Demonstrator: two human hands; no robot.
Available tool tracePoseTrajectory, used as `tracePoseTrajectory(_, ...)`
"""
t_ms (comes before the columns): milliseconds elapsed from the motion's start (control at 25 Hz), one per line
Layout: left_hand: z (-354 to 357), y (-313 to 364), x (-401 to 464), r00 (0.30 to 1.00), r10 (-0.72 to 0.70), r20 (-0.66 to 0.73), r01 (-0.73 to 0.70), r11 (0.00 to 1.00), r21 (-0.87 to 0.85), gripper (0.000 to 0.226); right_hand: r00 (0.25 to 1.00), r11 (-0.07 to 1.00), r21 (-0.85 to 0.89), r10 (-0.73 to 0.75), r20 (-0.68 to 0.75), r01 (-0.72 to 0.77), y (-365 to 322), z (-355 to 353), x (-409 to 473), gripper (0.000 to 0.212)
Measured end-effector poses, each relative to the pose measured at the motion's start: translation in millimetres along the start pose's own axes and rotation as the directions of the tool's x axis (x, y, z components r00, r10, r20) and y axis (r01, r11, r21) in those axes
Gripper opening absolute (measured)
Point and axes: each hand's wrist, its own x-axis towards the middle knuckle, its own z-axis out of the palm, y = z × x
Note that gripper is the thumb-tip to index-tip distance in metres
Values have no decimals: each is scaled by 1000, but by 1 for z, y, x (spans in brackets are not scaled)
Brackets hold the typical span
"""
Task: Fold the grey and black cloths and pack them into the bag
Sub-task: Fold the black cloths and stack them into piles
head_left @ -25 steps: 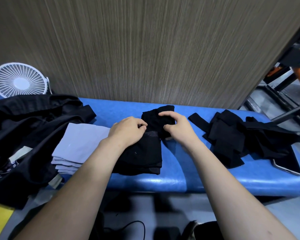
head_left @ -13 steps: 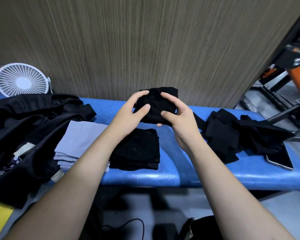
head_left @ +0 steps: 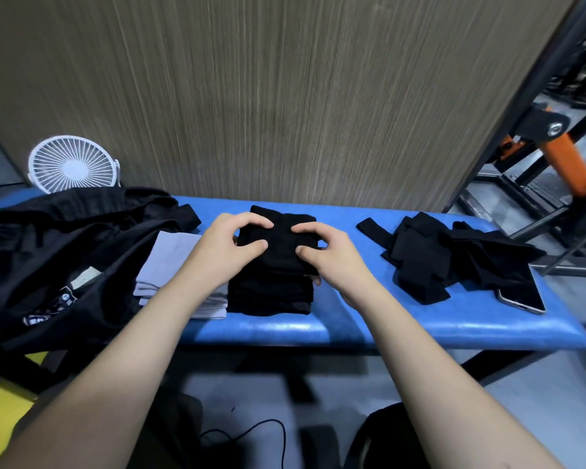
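A folded black cloth point(head_left: 281, 231) lies on top of a stack of folded black cloths point(head_left: 269, 294) in the middle of the blue bench point(head_left: 369, 328). My left hand point(head_left: 230, 247) grips its left edge and my right hand point(head_left: 329, 255) grips its right edge, thumbs on top. A stack of folded grey cloths point(head_left: 170, 265) sits just left of the black stack. Unfolded black cloths point(head_left: 437, 258) lie in a heap to the right. The black bag point(head_left: 58, 258) lies open at the left.
A white desk fan point(head_left: 71, 164) stands behind the bag. A phone point(head_left: 521, 297) lies at the bench's right end, partly under the heap. A wood-grain wall backs the bench. Metal and orange frames point(head_left: 562, 157) stand at the far right. A cable lies on the floor.
Both hands lifted the folded black cloth off the bench, then brought it down onto the black stack, where it now rests.
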Motion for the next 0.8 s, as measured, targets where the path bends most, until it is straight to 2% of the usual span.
tracePoseTrajectory(160, -3, -7, -11, 1000, 9, 30, -14, 987, 159, 24, 1000, 991, -135, -1, 25, 4, 7, 1, 1, 27)
tracePoseTrajectory(320, -3, -17, -11, 995, -31, 90, -2, 940, 340, 26, 992, 877, -470, -56, 112, 102, 20, -1, 8, 30)
tracePoseTrajectory(440, -3, -19, -9, 996, -38, 80, -9, 857, 516, 44, 989, 832, -542, -50, 139, 118, 28, -5, 12, 35)
tracePoseTrajectory(520, -2, -18, -8, 999, -3, 42, -21, 821, 570, 56, 990, 808, -573, -119, 73, 139, 33, -7, 15, 38)
tracePoseTrajectory(600, 1, -16, -9, 997, 28, 78, -68, 811, 582, 60, 975, 769, -605, -215, 62, 208, 35, -7, 15, 46)
tracePoseTrajectory(680, 7, -16, -10, 983, 28, 182, -137, 771, 622, 63, 954, 677, -675, -251, 163, 293, 35, -5, 13, 57)
tracePoseTrajectory(800, 17, -23, -11, 966, -6, 259, -183, 692, 698, 71, 933, 549, -756, -177, 313, 357, 43, 1, 14, 66)
